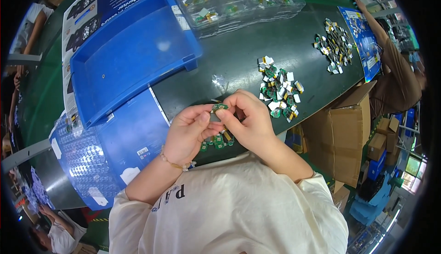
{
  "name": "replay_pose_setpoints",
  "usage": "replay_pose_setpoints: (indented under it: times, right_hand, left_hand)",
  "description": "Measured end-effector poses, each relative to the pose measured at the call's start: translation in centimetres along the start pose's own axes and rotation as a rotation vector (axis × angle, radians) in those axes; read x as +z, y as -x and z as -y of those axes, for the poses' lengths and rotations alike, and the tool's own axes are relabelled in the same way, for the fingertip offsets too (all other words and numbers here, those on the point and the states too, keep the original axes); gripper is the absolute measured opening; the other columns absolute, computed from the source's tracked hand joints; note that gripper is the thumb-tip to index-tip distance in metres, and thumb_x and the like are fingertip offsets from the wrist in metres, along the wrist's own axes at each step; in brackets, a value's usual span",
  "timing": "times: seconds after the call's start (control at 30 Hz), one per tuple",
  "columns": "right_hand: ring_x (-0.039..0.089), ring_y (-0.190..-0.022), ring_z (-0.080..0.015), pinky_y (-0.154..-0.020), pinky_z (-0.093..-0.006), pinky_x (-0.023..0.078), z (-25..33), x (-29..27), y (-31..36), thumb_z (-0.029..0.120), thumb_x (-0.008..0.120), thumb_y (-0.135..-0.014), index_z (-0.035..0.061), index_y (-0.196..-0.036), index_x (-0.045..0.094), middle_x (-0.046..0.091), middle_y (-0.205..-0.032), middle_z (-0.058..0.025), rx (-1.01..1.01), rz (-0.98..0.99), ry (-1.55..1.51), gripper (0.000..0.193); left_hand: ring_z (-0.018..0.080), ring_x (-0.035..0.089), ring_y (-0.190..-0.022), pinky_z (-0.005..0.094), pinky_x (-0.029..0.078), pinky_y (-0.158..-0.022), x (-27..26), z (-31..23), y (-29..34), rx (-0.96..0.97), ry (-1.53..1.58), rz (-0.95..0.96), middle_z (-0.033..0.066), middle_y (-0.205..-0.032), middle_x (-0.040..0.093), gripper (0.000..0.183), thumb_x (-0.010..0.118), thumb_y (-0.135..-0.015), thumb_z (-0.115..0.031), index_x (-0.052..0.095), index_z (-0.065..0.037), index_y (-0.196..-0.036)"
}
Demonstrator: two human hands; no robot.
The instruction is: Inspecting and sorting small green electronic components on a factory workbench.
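Note:
Both hands meet over the front edge of the dark table [239,56]. My left hand [189,132] and my right hand [248,118] pinch a small green circuit board [219,107] between thumbs and fingertips, with a small grey piece just under it. Below the hands lies a little cluster of green boards [217,141] at the table's edge. A larger pile of green boards with white tabs [279,92] lies just right of my right hand.
A blue plastic bin [128,51] stands at the left, on blue printed sheets [119,143]. Clear trays with parts [229,1] sit at the back. Another pile of boards [334,46] lies far right near a co-worker's arm [390,56]. Cardboard boxes [342,134] stand beside the table.

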State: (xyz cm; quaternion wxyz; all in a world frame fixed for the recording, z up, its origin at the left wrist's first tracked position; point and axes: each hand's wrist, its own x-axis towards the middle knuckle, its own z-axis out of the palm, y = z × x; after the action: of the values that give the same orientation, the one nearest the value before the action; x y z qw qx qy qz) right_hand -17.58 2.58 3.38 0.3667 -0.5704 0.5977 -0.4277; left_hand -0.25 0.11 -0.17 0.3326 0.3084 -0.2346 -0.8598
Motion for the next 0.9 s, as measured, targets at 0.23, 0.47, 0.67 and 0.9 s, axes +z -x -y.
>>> replay_pose_setpoints:
  times: [0.23, 0.47, 0.67, 0.9]
  right_hand:
    - [0.043, -0.056, -0.008, -0.049, -0.0228, 0.035, -0.05, 0.12, -0.09, 0.009, 0.07, -0.08, 0.0038, -0.08, 0.059, 0.049, -0.071, -0.0009, -0.041, -0.031, 0.033, 0.012]
    - [0.047, -0.056, -0.011, -0.049, -0.0244, 0.037, -0.19, 0.24, -0.11, 0.007, 0.071, -0.078, 0.0035, -0.077, 0.057, 0.05, -0.069, -0.0028, -0.098, -0.065, 0.077, 0.014]
    - [0.05, -0.056, -0.0146, -0.049, -0.0268, 0.039, -0.26, 0.43, -0.2, 0.005, 0.073, -0.075, 0.0034, -0.074, 0.055, 0.05, -0.066, -0.0043, -0.179, -0.112, 0.113, 0.018]
    - [0.051, -0.055, -0.0155, -0.049, -0.0271, 0.039, -0.04, 0.55, -0.32, 0.005, 0.074, -0.073, 0.0033, -0.073, 0.056, 0.051, -0.066, -0.005, -0.239, -0.141, 0.145, 0.018]
  left_hand:
    - [0.0157, 0.066, -0.087, 0.027, 0.055, -0.078, 0.41, -0.08, -0.03, -0.009, 0.005, -0.022, 0.0084, -0.102, 0.066, 0.027, 0.053, -0.096, -0.018, 0.056, -0.003, -0.118]
    - [0.0158, 0.067, -0.083, 0.0264, 0.055, -0.076, 0.42, 0.16, -0.05, 0.026, -0.019, -0.031, 0.0081, -0.096, 0.065, 0.014, 0.053, -0.096, -0.018, 0.055, -0.005, -0.099]
    - [0.0165, 0.067, -0.083, 0.0273, 0.055, -0.074, 0.75, 0.28, 0.01, 0.069, -0.066, -0.086, 0.0069, -0.093, 0.065, 0.014, 0.054, -0.096, -0.018, 0.055, -0.005, -0.096]
    - [0.0167, 0.066, -0.085, 0.0278, 0.055, -0.076, 0.83, 0.38, 0.22, 0.099, -0.03, -0.092, 0.0072, -0.096, 0.065, 0.014, 0.053, -0.096, -0.018, 0.055, -0.004, -0.098]
